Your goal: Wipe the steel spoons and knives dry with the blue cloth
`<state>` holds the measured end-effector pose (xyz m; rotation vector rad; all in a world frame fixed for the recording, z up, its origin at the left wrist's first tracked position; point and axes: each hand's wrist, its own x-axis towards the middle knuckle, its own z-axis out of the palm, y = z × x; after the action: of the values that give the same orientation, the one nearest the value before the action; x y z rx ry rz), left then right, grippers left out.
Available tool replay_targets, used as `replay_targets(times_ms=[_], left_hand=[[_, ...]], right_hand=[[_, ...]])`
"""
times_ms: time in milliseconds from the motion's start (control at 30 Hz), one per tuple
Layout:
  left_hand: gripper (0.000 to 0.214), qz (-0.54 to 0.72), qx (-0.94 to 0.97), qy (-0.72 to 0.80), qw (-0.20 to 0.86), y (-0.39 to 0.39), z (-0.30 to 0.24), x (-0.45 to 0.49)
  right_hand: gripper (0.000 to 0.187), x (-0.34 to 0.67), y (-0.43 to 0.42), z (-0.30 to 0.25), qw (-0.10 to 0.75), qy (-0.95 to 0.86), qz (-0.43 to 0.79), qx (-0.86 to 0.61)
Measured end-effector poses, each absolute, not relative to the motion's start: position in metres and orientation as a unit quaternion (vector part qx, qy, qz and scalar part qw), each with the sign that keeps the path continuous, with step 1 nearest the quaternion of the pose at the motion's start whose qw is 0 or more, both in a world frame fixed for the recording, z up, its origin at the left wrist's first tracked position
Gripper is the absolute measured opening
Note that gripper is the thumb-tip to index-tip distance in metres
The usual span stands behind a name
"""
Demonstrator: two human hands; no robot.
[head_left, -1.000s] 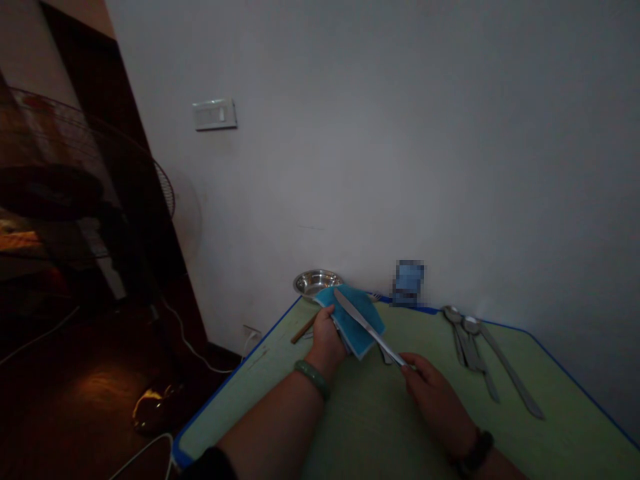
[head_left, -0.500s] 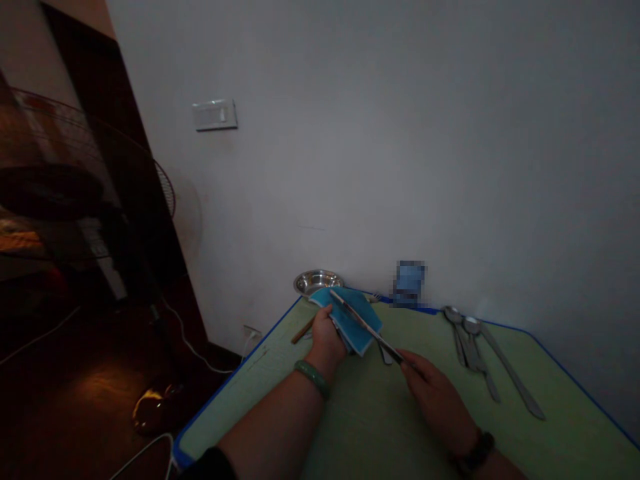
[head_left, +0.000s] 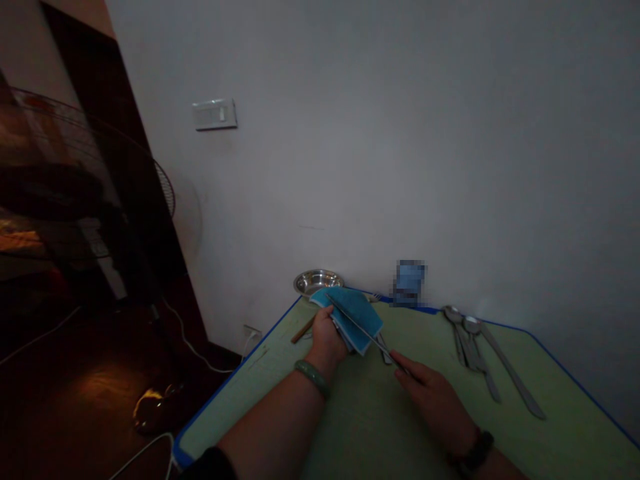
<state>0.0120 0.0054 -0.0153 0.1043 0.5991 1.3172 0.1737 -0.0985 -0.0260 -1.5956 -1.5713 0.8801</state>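
Note:
My left hand (head_left: 327, 339) is closed around a blue cloth (head_left: 363, 327) with a pale edge, spread over the palm and fingers. My right hand (head_left: 433, 393) grips a table knife (head_left: 373, 338) by its handle end. The slim metal blade lies across the cloth, its tip pointing to the far left near my left thumb. Beneath the cloth, a brown handle (head_left: 303, 331) shows on the left and a metal handle end (head_left: 385, 357) on the right; the rest of both is hidden. Fork tines (head_left: 376, 297) show behind the cloth.
A steel bowl (head_left: 318, 281) stands at the table's far left corner. Several metal spoons and other cutlery (head_left: 470, 327) lie on the right of the green table (head_left: 565, 380). A blurred blue item (head_left: 409, 283) leans by the wall. A fan (head_left: 145, 267) stands left.
The knife has turned so its blade looks thinner, and its tip has slid slightly left over the cloth. My right hand has shifted slightly left. The left hand and cloth stay nearly still.

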Motion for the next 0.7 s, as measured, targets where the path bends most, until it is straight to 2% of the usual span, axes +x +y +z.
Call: replay_targets(times_ms=[433,700], left_hand=[[0.027,0.57,0.116,0.333,0.743,-0.001,-0.01,0.015],[0.036,0.551,0.14,0.285,0.772,-0.008,-0.004,0.017]], right_hand=[[0.045,0.174,-0.099,-0.028,0.359,-0.617,0.331,-0.617],[0.046,0.175,-0.099,-0.029,0.364,-0.613,0.348,-0.609]])
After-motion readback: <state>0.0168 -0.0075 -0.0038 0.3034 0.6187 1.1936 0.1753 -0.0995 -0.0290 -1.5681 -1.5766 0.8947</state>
